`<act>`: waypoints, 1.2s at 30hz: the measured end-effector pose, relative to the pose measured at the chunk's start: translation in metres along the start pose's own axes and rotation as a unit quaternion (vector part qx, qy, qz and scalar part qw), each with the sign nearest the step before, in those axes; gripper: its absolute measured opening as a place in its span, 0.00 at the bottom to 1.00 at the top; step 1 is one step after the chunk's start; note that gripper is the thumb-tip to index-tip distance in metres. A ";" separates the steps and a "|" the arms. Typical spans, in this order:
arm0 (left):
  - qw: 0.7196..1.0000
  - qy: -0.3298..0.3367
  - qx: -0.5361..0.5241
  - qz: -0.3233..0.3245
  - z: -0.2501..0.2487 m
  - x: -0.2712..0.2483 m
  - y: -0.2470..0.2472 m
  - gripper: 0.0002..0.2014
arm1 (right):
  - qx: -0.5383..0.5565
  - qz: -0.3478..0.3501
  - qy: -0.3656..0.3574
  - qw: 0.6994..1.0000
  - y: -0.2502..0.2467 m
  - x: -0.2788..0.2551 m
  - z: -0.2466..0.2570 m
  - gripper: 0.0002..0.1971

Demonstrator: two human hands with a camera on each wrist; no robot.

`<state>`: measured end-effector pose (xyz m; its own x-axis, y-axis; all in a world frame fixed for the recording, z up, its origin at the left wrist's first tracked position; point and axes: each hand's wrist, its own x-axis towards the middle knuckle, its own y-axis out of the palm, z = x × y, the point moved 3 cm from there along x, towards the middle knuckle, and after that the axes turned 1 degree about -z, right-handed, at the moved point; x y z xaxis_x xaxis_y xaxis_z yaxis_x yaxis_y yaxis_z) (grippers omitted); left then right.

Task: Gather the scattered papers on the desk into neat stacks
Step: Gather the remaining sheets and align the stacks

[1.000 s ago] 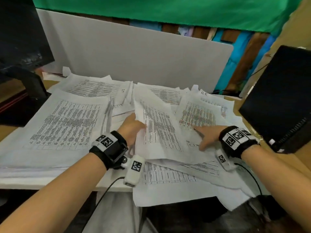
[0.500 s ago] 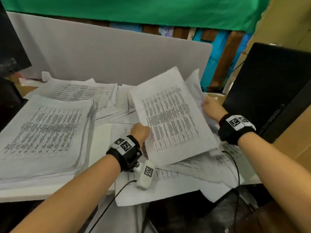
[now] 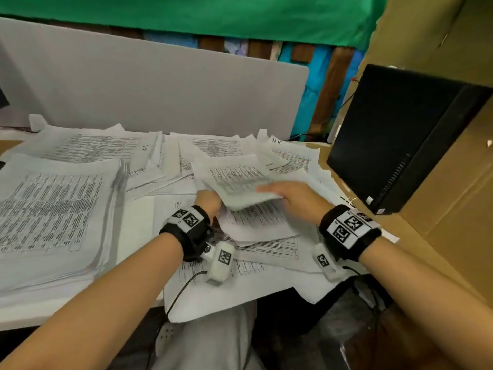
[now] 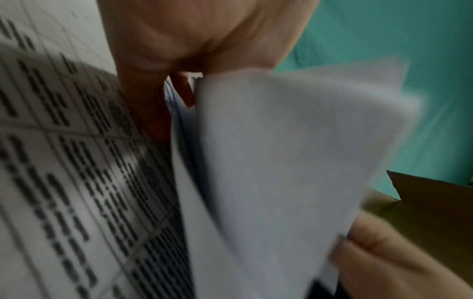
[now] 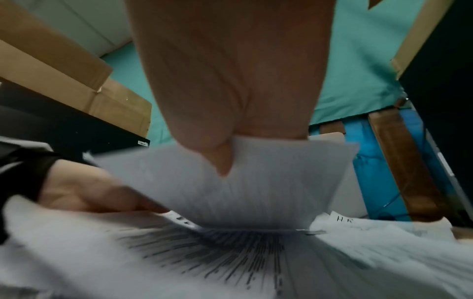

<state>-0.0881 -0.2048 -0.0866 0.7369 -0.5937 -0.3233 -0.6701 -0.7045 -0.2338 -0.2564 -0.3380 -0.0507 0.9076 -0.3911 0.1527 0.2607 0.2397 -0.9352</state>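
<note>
Both hands hold a thin sheaf of printed sheets [image 3: 234,180] low over the scattered papers [image 3: 264,222] at the desk's middle. My left hand [image 3: 212,200] grips its near left edge, fingers hidden under the paper. My right hand [image 3: 290,196] pinches the near right edge, fingers on top. The left wrist view shows my left hand [image 4: 179,60] pinching the sheaf [image 4: 294,151]. The right wrist view shows my right hand [image 5: 227,153], thumb under the sheaf [image 5: 268,186]. A thick, squared stack [image 3: 53,214] lies at the left.
A second loose pile [image 3: 88,145] lies behind the thick stack, by the grey partition [image 3: 160,89]. A black computer tower [image 3: 400,134] and a cardboard box [image 3: 453,196] stand close on the right. Sheets overhang the desk's front edge [image 3: 226,295].
The sheaf stood tilted up half a second ago; it has come down almost flat over the scattered papers. My right hand shifted from its far edge to the near right edge.
</note>
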 end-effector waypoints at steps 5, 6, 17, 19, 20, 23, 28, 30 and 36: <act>0.991 -0.041 -0.122 -0.021 -0.003 -0.002 0.003 0.36 | 0.099 0.295 0.047 0.949 0.006 -0.028 0.014 0.34; 0.994 -0.029 -0.103 -0.020 -0.004 -0.004 0.004 0.36 | 0.137 0.301 0.080 0.940 0.002 -0.031 0.012 0.39; 0.956 0.055 -0.273 0.095 -0.016 -0.008 -0.024 0.06 | 0.385 0.002 0.401 0.831 0.008 -0.052 -0.056 0.05; 0.936 0.070 -0.318 0.137 -0.023 -0.015 -0.029 0.09 | 0.387 -0.030 0.395 0.833 0.011 -0.053 -0.051 0.07; 0.932 0.068 -0.322 0.150 -0.023 -0.019 -0.032 0.10 | 0.401 -0.077 0.399 0.821 0.008 -0.055 -0.051 0.11; 0.945 0.015 -0.289 0.150 -0.004 -0.020 -0.033 0.15 | 0.536 -0.225 0.412 0.702 0.000 -0.074 -0.050 0.14; 0.990 0.016 -0.115 0.086 0.022 -0.032 -0.022 0.07 | 0.533 0.013 0.373 0.760 0.022 -0.103 -0.014 0.07; 0.995 0.031 -0.033 0.091 0.024 -0.037 -0.024 0.05 | 0.477 0.082 0.339 0.806 0.023 -0.106 -0.013 0.07; 0.986 0.072 0.144 -0.050 0.031 -0.033 -0.085 0.19 | 0.381 -0.162 0.429 0.803 -0.015 -0.116 -0.079 0.16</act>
<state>-0.0582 -0.1131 -0.0844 0.7917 -0.5903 -0.1577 -0.5759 -0.6347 -0.5153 -0.3913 -0.3663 -0.0791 0.2761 -0.9323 -0.2336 0.8593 0.3483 -0.3745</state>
